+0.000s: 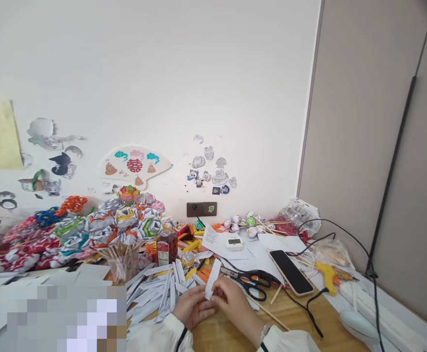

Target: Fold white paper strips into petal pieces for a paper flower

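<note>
A white paper strip [213, 276] stands tilted upward between my two hands, over the front middle of the wooden table. My right hand [231, 299] pinches the strip's lower end with thumb and forefinger. Beside it, my left hand [194, 307] touches the same end with its fingertips, its other fingers curled loosely with the palm partly showing. A heap of white paper strips [162, 292] lies left of and behind my left hand. Black-handled scissors [253, 283] rest just beyond my right hand. Thin wooden sticks [276, 295] lie to its right.
Folded paper flowers [120, 222] pile up at the back left, near a cup of sticks [120, 266] and a bottle [167, 248]. To the right are a white timer [234, 243], a phone [291, 272], a yellow glue gun [326, 276] and black cables. A blurred patch covers the lower left.
</note>
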Tool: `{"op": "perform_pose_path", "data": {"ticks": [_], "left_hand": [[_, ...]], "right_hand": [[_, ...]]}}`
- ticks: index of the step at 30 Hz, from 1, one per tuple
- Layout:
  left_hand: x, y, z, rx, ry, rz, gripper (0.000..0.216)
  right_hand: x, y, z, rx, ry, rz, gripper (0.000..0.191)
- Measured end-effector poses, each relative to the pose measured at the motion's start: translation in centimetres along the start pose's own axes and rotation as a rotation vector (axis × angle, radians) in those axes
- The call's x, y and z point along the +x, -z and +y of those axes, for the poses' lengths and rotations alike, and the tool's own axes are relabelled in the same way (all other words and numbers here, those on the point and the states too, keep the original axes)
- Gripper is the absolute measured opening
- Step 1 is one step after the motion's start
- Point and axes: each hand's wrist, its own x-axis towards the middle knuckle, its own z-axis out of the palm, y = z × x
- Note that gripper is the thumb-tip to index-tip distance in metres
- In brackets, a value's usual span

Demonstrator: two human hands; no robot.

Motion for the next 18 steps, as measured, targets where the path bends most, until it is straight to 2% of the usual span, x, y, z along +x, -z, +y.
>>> {"op": "perform_pose_path", "data": {"ticks": [11, 18], "left_hand": [[0.1, 0.1, -0.2, 0.006, -0.028, 0.048, 0.025], [0.1, 0.0, -0.4, 0.04, -0.037, 0.057, 0.03]], "right_hand": [[0.9, -0.3, 2.2, 0.168, -0.162, 0.083, 0.004], [1.1, -0.8, 3.1, 0.261, -0.239, 0.115, 0.006]]}}
